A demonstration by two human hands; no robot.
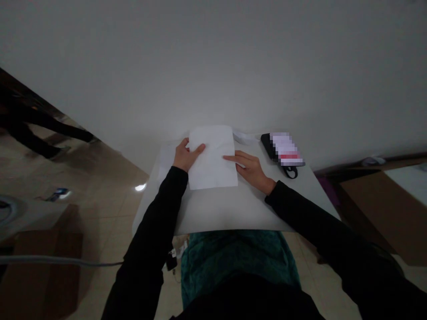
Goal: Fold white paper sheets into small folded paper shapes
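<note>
A white sheet of paper (213,171) is held slightly above the white table (227,211), with its top edge near the wall. My left hand (187,154) grips the paper's left edge, thumb on top and fingers at or behind the edge. My right hand (250,169) is at the right edge, its index finger stretched over the paper's face and the other fingers partly beside or under it. More white paper (166,161) lies on the table to the left, and a white strip (246,138) shows behind the sheet at the right.
A black case (267,146) with a strap and a blurred-out white and red item (287,150) lie at the table's right back. The wall (213,66) rises behind the table. At far left are a person's legs (43,126); a cardboard box (387,209) stands right.
</note>
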